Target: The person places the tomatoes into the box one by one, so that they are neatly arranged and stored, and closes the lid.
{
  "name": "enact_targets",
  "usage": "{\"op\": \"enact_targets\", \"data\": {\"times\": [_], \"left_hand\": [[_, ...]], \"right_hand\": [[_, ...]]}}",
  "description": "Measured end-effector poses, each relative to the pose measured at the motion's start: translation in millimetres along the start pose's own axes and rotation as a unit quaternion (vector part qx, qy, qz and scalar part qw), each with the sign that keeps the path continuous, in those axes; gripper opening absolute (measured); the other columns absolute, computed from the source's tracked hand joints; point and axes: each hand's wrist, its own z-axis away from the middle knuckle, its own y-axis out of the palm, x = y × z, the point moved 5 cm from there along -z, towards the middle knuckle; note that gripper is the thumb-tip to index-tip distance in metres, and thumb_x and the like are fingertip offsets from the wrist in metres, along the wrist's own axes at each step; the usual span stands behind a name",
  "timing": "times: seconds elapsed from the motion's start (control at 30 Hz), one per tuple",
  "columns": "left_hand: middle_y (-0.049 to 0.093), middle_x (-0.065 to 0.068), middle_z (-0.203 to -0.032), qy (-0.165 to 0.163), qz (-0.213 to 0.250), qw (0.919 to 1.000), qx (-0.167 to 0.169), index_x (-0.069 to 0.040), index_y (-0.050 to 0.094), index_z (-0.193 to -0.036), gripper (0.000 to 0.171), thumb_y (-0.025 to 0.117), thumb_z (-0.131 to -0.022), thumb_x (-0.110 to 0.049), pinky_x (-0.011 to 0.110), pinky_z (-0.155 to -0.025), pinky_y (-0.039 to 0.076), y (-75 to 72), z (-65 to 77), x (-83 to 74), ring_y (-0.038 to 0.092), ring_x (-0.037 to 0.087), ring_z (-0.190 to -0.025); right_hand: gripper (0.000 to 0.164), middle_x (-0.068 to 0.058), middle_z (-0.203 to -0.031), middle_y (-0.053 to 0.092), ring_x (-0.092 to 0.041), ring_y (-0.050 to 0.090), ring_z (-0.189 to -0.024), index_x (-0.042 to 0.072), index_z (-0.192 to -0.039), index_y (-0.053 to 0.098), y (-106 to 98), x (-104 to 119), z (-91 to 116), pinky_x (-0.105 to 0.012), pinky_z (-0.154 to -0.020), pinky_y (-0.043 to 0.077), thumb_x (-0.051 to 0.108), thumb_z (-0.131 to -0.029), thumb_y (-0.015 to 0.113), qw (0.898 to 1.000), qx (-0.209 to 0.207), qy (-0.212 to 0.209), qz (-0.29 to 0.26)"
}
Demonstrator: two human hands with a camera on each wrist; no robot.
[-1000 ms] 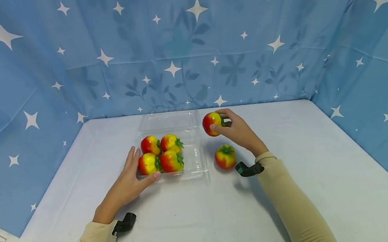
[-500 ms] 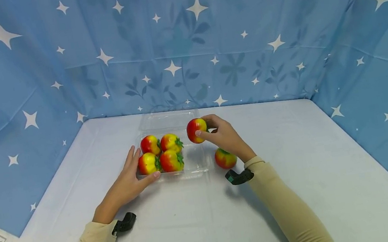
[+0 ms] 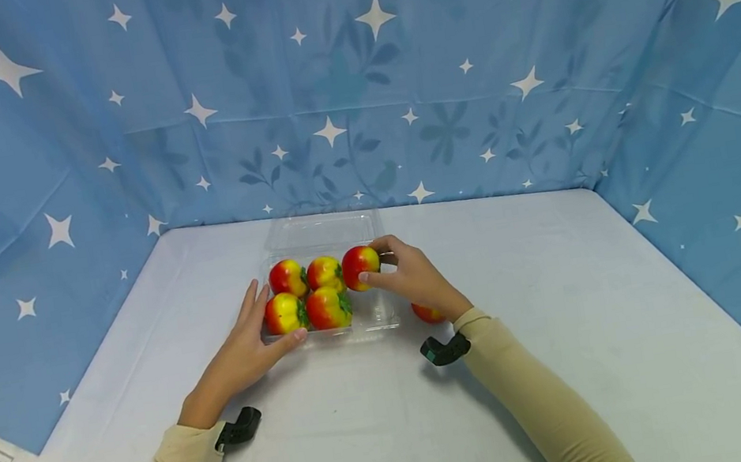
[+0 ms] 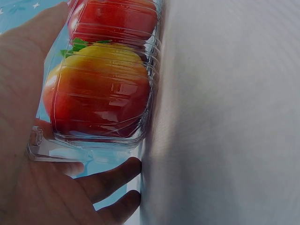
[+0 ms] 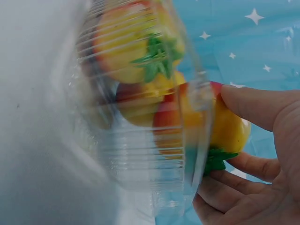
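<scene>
"As our right hand [image 3: 413,276] pinches a red-and-yellow fruit [image 3: 357,262] between thumb and fingers, toward two o'clock in the clear container [image 3: 376,308], how should it handle?"

"Probably light, firm and slick; we'd hold its rounded sides, sparing the leaves [image 5: 218,160]. Our left hand [image 3: 243,356] spreads around the container's eight-o'clock corner, gripping nothing; such plastic likely flexes, so we'd press gently."

Loose fruit [image 3: 428,313] pt. hidden by R wrist [image 3: 455,304], box [image 5: 133,164] blurry, R cam.

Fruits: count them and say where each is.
6: four fruits in the clear box, one in the right grip, one on the white table, partly hidden.
</scene>
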Motion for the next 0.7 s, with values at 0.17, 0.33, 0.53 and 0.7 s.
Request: {"op": "enact_targets", "data": {"times": [0.17,0.33,0.53,0.7], "left_hand": [[-0.008,0.019,-0.178,-0.002,-0.001,1.0000,0.001,-0.007,0.007,-0.173,0.113,0.070,-0.097,-0.064,0.077,-0.117,0.021,0.4,-0.3,0.2,0.012,0.053,-0.159],[-0.008,0.018,-0.178,-0.001,-0.001,1.0000,0.001,-0.006,0.008,-0.173,0.114,0.070,-0.097,-0.064,0.077,-0.117,0.021,0.6,0.1,-0.2,0.012,0.053,-0.159],[-0.008,0.018,-0.178,-0.004,0.002,1.0000,0.000,-0.008,0.008,-0.173,0.114,0.070,-0.096,-0.064,0.077,-0.117,0.022,1.1,0.4,-0.1,0.013,0.053,-0.159],[-0.007,0.018,-0.178,-0.002,0.000,1.0000,-0.002,-0.008,0.008,-0.173,0.114,0.070,-0.096,-0.064,0.077,-0.117,0.022,0.7,0.9,-0.6,0.013,0.053,-0.158]], "right_hand": [[0.057,-0.015,-0.142,0.062,-0.039,0.059,-0.135,0.002,-0.142,0.055,2.9,0.5,0.7,-0.054,-0.111,0.050,0.027,-0.098,0.080,1.000,0.006,-0.022,0.010],[0.057,-0.014,-0.138,0.064,-0.033,0.060,-0.127,0.001,-0.145,0.057,5.3,3.2,1.6,-0.054,-0.112,0.049,0.025,-0.099,0.079,0.999,0.001,-0.036,0.034],[0.062,-0.016,-0.144,0.061,-0.032,0.058,-0.128,0.001,-0.151,0.055,7.7,4.7,2.3,-0.051,-0.112,0.049,0.024,-0.099,0.079,0.997,0.000,-0.028,0.076],[0.064,-0.018,-0.149,0.058,-0.034,0.057,-0.133,-0.001,-0.153,0.053,10.1,4.1,1.8,-0.049,-0.113,0.049,0.022,-0.100,0.079,0.994,0.007,-0.034,0.105]]}}
